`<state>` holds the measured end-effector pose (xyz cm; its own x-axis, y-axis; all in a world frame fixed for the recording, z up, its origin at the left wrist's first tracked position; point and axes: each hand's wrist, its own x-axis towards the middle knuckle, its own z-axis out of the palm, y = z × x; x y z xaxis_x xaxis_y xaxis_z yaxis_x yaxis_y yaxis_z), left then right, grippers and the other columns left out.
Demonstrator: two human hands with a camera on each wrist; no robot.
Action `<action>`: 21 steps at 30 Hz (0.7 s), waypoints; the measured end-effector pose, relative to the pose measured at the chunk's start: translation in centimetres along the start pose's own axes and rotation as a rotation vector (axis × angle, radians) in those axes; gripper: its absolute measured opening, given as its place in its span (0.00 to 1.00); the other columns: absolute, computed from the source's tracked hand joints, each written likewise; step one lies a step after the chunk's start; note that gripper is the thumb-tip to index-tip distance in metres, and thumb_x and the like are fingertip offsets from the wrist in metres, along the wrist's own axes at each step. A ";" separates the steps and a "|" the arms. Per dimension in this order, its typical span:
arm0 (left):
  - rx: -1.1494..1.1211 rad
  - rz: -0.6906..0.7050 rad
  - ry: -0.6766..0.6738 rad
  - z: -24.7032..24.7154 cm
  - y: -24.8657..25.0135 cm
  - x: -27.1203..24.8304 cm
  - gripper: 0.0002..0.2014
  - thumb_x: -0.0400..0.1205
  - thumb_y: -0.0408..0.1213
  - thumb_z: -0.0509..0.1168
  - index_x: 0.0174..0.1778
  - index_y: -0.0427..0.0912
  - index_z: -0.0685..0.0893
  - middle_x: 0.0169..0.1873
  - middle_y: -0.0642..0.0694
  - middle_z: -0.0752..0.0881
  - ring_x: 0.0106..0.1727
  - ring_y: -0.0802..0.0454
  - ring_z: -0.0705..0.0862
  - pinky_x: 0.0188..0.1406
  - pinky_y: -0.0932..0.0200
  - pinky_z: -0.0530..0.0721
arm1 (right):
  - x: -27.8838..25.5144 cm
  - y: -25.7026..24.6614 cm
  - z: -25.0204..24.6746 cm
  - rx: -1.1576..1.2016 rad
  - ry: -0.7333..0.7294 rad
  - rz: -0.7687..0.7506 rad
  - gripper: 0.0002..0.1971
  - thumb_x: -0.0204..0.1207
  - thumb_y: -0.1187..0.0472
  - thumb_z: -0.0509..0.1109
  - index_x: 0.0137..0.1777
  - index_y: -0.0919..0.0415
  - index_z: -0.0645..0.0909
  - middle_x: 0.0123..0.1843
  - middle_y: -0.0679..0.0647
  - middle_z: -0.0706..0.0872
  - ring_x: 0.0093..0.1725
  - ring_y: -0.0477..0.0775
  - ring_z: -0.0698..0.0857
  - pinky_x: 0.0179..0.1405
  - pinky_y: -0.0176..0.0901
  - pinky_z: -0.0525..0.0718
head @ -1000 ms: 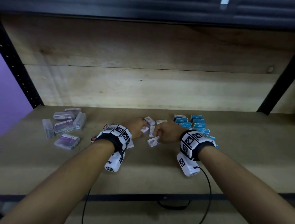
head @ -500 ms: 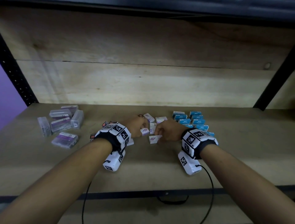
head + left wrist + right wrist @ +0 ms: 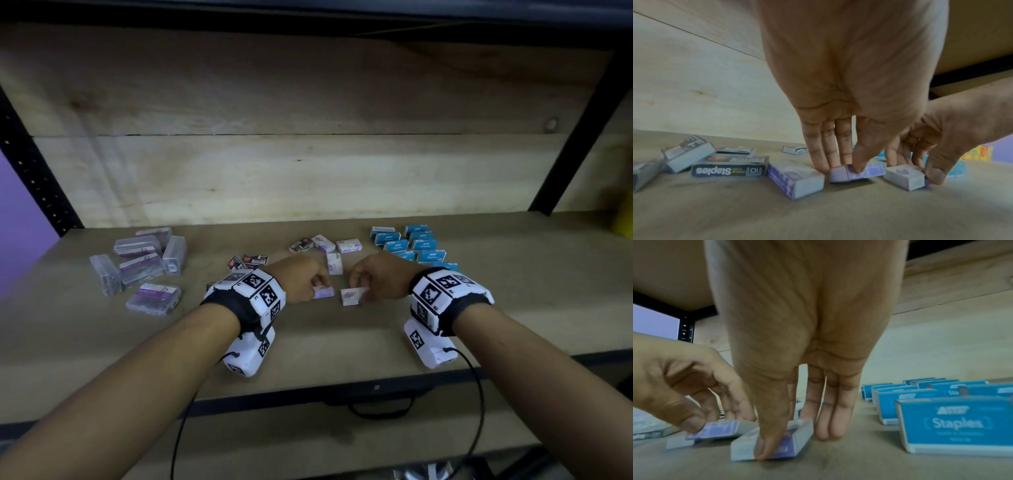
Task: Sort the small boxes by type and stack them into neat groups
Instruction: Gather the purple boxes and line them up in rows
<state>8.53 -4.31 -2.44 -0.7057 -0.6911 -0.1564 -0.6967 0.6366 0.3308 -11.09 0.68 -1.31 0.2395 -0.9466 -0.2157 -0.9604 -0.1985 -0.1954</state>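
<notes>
1. purple-and-white staple boxes sit at the centre of the head view on a wooden shelf point(image 3: 342, 349), and each hand has one.
2. left hand point(image 3: 301, 279) pinches a purple-and-white box point(image 3: 323, 292) between thumb and fingertips; in the left wrist view that box point(image 3: 856, 173) looks tipped up slightly off the board, though blur makes this uncertain.
3. right hand point(image 3: 383, 279) pinches a second purple-and-white box point(image 3: 352, 295) just right of the first; in the right wrist view the thumb point(image 3: 768, 434) presses on its top face point(image 3: 774, 439), with the fingers behind it reaching down to the board.
4. the two held boxes lie close together with a narrow gap between them.
5. another purple box point(image 3: 795, 177) lies just left of the left hand's fingers in the left wrist view, beside a black staples box point(image 3: 729, 167).
6. three more loose purple-and-white boxes point(image 3: 334, 251) lie above the hands, with a black box point(image 3: 301, 245) at their left.
7. blue staples boxes point(image 3: 416, 248) stand in rows at centre right, near the right wrist.
8. clear plastic cases point(image 3: 140, 263) cluster at centre left, well apart from the hands.
9. bare board stretches from the hands down to the shelf's front edge point(image 3: 342, 394) in the lower frame, and widely at far right up to the black upright point(image 3: 579, 133).
</notes>
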 end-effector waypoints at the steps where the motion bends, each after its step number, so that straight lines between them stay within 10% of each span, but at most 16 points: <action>1: -0.004 0.015 -0.004 0.1 0.1 -0.2 0.20 0.78 0.25 0.61 0.65 0.42 0.84 0.59 0.47 0.87 0.58 0.54 0.85 0.55 0.67 0.78 | -0.3 -0.1 0.2 -0.003 0.005 0.004 0.17 0.68 0.57 0.79 0.57 0.54 0.85 0.48 0.45 0.82 0.48 0.44 0.77 0.38 0.31 0.69; 21: -0.064 0.088 0.139 0.8 -0.2 -0.7 0.21 0.74 0.26 0.66 0.62 0.50 0.84 0.52 0.51 0.89 0.52 0.57 0.86 0.54 0.65 0.81 | -0.9 0.1 1.2 0.050 0.166 0.000 0.08 0.66 0.61 0.79 0.43 0.54 0.84 0.41 0.47 0.84 0.42 0.45 0.80 0.40 0.35 0.73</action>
<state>9.05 -3.68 -3.13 -0.7357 -0.6773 0.0046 -0.6203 0.6765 0.3970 -11.22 1.85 -2.28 0.2091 -0.9763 -0.0556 -0.9511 -0.1898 -0.2436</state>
